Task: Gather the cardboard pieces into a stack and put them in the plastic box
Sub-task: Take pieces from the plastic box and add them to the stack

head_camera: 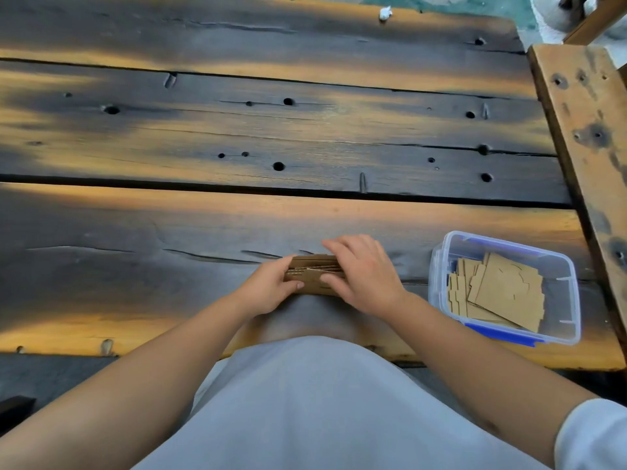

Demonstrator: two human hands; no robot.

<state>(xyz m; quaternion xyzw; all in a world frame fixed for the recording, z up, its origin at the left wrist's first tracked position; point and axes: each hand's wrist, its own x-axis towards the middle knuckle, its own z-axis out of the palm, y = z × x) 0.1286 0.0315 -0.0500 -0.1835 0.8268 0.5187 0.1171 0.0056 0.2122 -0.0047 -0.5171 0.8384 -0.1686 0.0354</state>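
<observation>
Left hand (268,289) closed on the left end of a stack of cardboard pieces (312,273), thumb along the front face. Right hand (361,274) laid over the stack's top and right end, fingers curled across, thumb pressed to the front. Stack stood on edge on the dark plank table (169,232), near the front edge. Plastic box (502,288) open, just right of the hands, more cardboard (502,293) lying flat inside.
</observation>
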